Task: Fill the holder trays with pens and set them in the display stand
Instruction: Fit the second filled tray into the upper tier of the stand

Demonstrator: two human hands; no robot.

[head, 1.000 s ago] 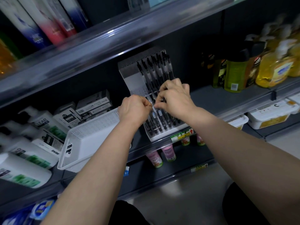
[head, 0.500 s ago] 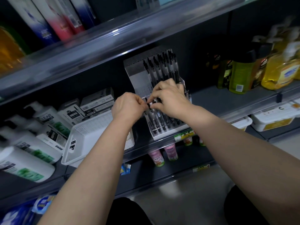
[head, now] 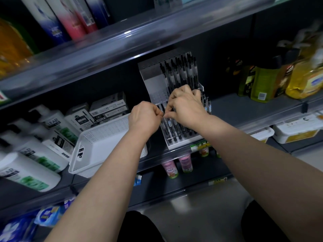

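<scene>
A clear tiered display stand (head: 153,84) stands on the middle shelf. Its upper tier holds several black pens (head: 181,74), and more pens (head: 174,130) fill the lower tier. My left hand (head: 144,117) is curled at the left side of the lower tier, its fingertips pinching something small that I cannot make out. My right hand (head: 187,106) lies over the middle of the stand, fingers bent down among the pens and meeting the left fingertips. What the right fingers hold is hidden.
A white perforated basket (head: 104,147) sits left of the stand, with pen boxes (head: 108,107) behind it. White shampoo bottles (head: 35,154) lie at the left. Green and yellow bottles (head: 279,81) stand at the right. The upper shelf edge (head: 122,44) overhangs the stand.
Both hands have stayed pressed together at the stand, shifting slightly up its face. The camera view has drifted, so the stand sits a little further right in the frame.
</scene>
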